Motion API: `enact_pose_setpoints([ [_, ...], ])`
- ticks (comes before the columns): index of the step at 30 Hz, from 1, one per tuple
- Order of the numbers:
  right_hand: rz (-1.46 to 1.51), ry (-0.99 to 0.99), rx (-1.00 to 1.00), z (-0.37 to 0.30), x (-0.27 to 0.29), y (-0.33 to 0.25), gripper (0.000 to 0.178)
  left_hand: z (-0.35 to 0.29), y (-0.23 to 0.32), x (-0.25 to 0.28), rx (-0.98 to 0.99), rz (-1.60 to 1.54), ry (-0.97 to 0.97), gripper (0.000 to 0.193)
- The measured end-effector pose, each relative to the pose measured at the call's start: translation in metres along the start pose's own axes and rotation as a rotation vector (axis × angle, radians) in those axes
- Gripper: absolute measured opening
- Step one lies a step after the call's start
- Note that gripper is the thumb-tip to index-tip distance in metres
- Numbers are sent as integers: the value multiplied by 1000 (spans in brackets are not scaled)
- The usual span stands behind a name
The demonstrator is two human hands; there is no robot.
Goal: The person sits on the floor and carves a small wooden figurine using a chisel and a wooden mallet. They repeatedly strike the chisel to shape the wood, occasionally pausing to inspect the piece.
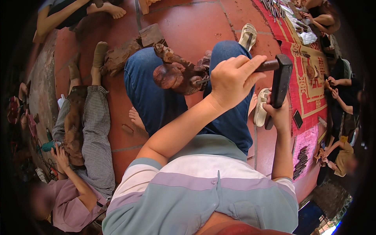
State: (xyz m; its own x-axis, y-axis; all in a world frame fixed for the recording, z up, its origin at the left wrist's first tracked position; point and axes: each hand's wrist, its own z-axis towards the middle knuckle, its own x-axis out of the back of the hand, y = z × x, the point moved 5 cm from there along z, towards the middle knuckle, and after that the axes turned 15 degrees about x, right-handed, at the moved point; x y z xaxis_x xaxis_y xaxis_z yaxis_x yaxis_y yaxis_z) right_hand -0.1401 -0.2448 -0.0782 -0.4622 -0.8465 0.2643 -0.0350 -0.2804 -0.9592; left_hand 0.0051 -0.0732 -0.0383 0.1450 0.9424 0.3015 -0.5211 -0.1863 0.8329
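- Head view: the person's left hand is wrapped round a brown, round-handled chisel, its blade pointing left at the carving; the right hand, apart from the left, is clamped around a dark, heavy, bar-shaped hammer; its upper end stands at the chisel's butt, though whether the two touch is hard to tell from this angle.
- Between the knees of the blue denim trousers sits a reddish-brown, round-knobbed wooden carving.
- Farther out, a squarish brown wood block lies on the red tiled floor; a cream open-toed sandal is beside the right leg.
- Rightward, a black phone rests near a red-and-yellow patterned mat; dark rod-shaped tools lie on pink cloth.
- Leftward, a co-worker in checked grey trousers has a hand by a green power tool; a long brown wooden piece lies along the legs.
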Motion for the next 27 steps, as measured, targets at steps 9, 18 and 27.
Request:
enact_pose_setpoints([
  [9,-107,6,57,-5,2,-1,53,1,1,8,-23,-48,55,39],
  [18,-156,59,190,0,-2,-28,45,-2,4,21,-47,-167,72,42],
  [27,-169,106,180,-12,7,-26,45,-7,6,24,-87,-195,3,43],
])
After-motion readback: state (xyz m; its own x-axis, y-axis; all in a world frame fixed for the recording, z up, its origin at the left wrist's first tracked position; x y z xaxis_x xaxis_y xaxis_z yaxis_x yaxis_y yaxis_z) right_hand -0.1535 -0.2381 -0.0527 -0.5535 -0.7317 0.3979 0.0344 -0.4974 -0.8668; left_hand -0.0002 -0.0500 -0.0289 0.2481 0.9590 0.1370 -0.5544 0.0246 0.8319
